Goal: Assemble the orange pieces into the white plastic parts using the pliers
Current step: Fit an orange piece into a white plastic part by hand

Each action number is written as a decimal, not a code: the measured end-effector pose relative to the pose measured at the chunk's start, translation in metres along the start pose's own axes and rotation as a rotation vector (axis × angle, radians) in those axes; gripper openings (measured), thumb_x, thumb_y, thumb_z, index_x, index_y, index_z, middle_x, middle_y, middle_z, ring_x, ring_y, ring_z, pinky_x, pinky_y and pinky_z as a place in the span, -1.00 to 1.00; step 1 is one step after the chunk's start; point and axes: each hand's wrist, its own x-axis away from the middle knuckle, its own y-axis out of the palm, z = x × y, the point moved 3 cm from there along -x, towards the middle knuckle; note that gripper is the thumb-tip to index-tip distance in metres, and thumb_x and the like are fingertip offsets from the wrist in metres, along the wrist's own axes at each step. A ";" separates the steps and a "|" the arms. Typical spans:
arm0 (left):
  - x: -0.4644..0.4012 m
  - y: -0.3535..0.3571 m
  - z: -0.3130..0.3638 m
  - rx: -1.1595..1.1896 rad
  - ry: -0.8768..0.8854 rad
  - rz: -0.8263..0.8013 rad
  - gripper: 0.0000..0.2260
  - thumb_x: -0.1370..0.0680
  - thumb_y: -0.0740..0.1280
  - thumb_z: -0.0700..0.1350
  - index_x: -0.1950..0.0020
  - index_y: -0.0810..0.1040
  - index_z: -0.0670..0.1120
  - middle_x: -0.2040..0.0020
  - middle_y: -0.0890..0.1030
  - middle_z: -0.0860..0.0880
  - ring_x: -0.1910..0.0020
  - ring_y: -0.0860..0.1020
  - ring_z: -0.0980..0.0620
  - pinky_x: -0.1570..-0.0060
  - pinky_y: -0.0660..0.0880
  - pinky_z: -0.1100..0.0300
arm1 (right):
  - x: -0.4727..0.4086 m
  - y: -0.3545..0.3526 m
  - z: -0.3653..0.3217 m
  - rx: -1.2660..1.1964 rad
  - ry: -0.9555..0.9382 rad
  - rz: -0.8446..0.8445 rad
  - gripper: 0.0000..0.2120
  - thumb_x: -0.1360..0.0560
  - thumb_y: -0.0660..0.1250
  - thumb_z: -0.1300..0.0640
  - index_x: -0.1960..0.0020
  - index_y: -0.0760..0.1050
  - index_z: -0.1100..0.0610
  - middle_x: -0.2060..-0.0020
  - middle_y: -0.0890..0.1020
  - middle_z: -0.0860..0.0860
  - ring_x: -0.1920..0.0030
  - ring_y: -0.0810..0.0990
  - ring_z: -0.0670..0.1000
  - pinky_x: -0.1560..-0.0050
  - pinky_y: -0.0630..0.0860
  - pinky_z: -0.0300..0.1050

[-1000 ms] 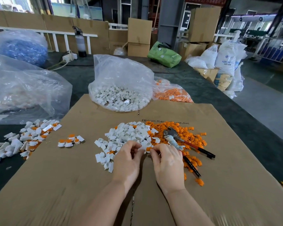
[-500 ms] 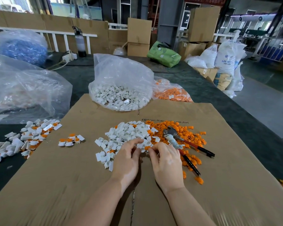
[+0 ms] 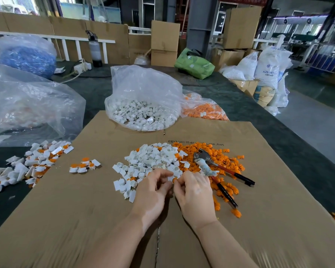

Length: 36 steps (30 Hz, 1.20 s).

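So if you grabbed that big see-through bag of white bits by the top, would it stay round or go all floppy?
Probably floppy: the bag is thin, crinkled plastic, already slumped. The white bits are loose, so they would likely slide and bulge at the bottom. Its open top might spill some if tipped.

Two hands: left hand (image 3: pixel 150 192), right hand (image 3: pixel 194 192), fingertips meeting over one white part (image 3: pixel 170 178). One pliers (image 3: pixel 217 169) just right of the fingers; white pile (image 3: pixel 153 159) beyond the fingertips and orange pile (image 3: pixel 211 157) to their right, both too many to count. Far left of the fingers, one small cluster (image 3: pixel 84 165) of about five assembled pieces and one big heap (image 3: pixel 33 161); beyond, four bags: white (image 3: pixel 143 99), orange (image 3: pixel 203 109), clear (image 3: pixel 27 105), blue (image 3: pixel 27 55).
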 end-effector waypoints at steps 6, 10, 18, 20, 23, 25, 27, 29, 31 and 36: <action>-0.003 -0.003 -0.002 0.043 -0.012 0.074 -0.77 -0.58 0.21 -0.30 -0.01 0.56 0.00 0.32 0.53 0.01 0.30 0.55 0.10 0.16 0.55 0.18 | 0.002 0.000 0.002 -0.066 0.023 -0.032 -0.87 -0.42 0.44 0.16 0.27 0.53 0.15 0.38 0.56 -0.05 0.31 0.50 0.01 0.18 0.34 -0.12; -0.004 -0.004 -0.002 0.068 -0.015 0.063 -0.76 -0.60 0.19 -0.26 -0.01 0.57 0.03 0.39 0.51 0.13 0.33 0.54 0.14 0.27 0.49 0.30 | 0.001 -0.002 0.003 -0.116 0.033 0.026 -0.91 -0.42 0.40 0.15 0.08 0.58 0.13 0.25 0.57 -0.06 0.19 0.52 -0.02 0.12 0.37 -0.13; -0.002 -0.004 0.000 0.058 -0.016 0.038 -0.75 -0.59 0.20 -0.26 0.02 0.59 0.05 0.34 0.59 0.08 0.32 0.56 0.17 0.25 0.51 0.33 | 0.000 0.000 0.002 -0.120 -0.038 -0.058 -0.78 -0.44 0.42 0.23 -0.06 0.61 0.07 0.20 0.55 -0.06 0.16 0.49 -0.01 0.10 0.41 -0.11; -0.003 -0.004 -0.002 0.055 -0.027 0.042 -0.77 -0.59 0.20 -0.26 0.01 0.58 0.03 0.33 0.59 0.08 0.31 0.56 0.16 0.21 0.52 0.28 | 0.000 0.000 0.003 -0.130 -0.032 -0.062 -0.80 -0.43 0.43 0.24 -0.04 0.61 0.07 0.21 0.55 -0.05 0.16 0.49 0.00 0.10 0.43 -0.09; -0.003 -0.004 -0.004 0.056 -0.034 0.039 -0.78 -0.60 0.20 -0.24 0.00 0.58 0.03 0.33 0.60 0.04 0.31 0.56 0.14 0.18 0.54 0.22 | 0.000 0.000 0.003 -0.132 -0.029 -0.070 -0.81 -0.43 0.43 0.25 -0.02 0.61 0.08 0.20 0.56 -0.05 0.15 0.50 0.00 0.09 0.44 -0.08; -0.003 -0.004 -0.005 0.068 -0.042 0.033 -0.77 -0.60 0.21 -0.24 0.02 0.58 0.06 0.32 0.61 0.03 0.29 0.57 0.12 0.16 0.55 0.18 | 0.000 0.000 0.002 -0.130 -0.032 -0.075 -0.81 -0.43 0.43 0.25 -0.03 0.61 0.08 0.19 0.56 -0.05 0.14 0.50 0.00 0.08 0.44 -0.08; -0.003 -0.005 -0.005 0.084 -0.045 0.031 -0.76 -0.59 0.21 -0.25 0.04 0.59 0.06 0.35 0.59 0.05 0.30 0.56 0.12 0.17 0.53 0.17 | -0.001 -0.001 0.002 -0.133 -0.035 -0.077 -0.81 -0.44 0.42 0.24 -0.03 0.61 0.08 0.19 0.56 -0.05 0.14 0.50 0.00 0.08 0.44 -0.07; -0.003 -0.005 -0.004 0.082 -0.041 0.034 -0.77 -0.58 0.24 -0.24 0.06 0.59 0.08 0.35 0.57 0.07 0.28 0.56 0.11 0.18 0.52 0.19 | -0.001 -0.001 0.002 -0.134 -0.040 -0.078 -0.82 -0.44 0.42 0.24 -0.03 0.61 0.08 0.19 0.56 -0.05 0.14 0.49 0.00 0.09 0.45 -0.07; -0.003 -0.005 -0.004 0.062 -0.034 0.045 -0.82 -0.55 0.30 -0.19 0.09 0.60 0.09 0.31 0.58 0.03 0.26 0.56 0.10 0.17 0.51 0.24 | -0.001 -0.001 0.002 -0.135 -0.040 -0.087 -0.81 -0.45 0.41 0.24 -0.04 0.61 0.08 0.19 0.56 -0.05 0.13 0.49 -0.01 0.08 0.44 -0.07; -0.008 -0.005 -0.002 -0.014 -0.030 0.044 -0.92 -0.53 0.35 -0.16 0.07 0.58 0.03 0.38 0.52 0.05 0.34 0.53 0.13 0.21 0.49 0.19 | -0.001 -0.001 0.002 -0.123 -0.025 -0.090 -0.80 -0.43 0.43 0.22 -0.05 0.61 0.07 0.18 0.56 -0.04 0.12 0.50 0.00 0.07 0.41 -0.09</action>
